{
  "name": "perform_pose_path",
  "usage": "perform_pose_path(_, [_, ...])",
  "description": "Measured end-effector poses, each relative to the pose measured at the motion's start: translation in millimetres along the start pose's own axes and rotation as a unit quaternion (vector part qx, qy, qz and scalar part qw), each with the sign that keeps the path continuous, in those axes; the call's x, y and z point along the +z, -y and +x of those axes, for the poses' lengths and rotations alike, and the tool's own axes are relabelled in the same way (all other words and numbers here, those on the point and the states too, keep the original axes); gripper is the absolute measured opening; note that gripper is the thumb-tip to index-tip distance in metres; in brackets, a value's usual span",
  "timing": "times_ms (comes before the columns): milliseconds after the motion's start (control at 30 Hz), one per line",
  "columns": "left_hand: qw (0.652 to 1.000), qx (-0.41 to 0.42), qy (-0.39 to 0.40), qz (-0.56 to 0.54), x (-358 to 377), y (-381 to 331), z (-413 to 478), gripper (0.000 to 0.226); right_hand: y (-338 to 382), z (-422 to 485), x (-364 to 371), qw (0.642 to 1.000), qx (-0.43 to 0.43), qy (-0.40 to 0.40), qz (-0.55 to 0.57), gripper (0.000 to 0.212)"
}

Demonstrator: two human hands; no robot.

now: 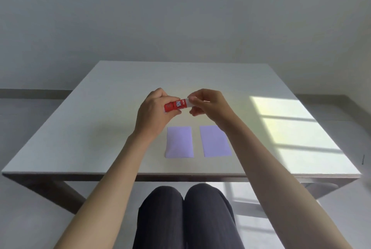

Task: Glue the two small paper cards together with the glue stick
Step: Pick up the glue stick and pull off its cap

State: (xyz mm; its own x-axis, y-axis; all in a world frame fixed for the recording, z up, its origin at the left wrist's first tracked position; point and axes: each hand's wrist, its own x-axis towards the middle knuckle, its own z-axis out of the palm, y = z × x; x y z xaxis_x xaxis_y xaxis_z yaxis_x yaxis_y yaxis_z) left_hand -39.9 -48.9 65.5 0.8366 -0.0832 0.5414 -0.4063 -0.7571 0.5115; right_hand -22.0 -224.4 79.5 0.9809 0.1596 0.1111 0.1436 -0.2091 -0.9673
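Observation:
Two small lilac paper cards lie flat side by side near the table's front edge: the left card and the right card, with a narrow gap between them. Above and behind them I hold a red glue stick level in the air. My left hand wraps the red body. My right hand pinches its white cap at the right end. My right wrist covers the far right corner of the right card.
The white table stretches well beyond the cards on all sides. A bright patch of window light falls on its right part. My knees sit under the front edge.

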Motion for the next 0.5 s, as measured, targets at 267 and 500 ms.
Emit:
perform_pose_path(267, [0.981,-0.157,0.009,-0.112,-6.5,34.2,-13.2,0.019,-35.1,38.8,-68.0,0.95,-0.009,-0.207,-0.235,0.04])
perform_pose_path(500, [0.96,-0.202,0.016,-0.191,-0.5,28.7,-10.0,0.026,-85.4,36.8,-71.3,0.91,0.017,-0.1,-0.403,0.052])
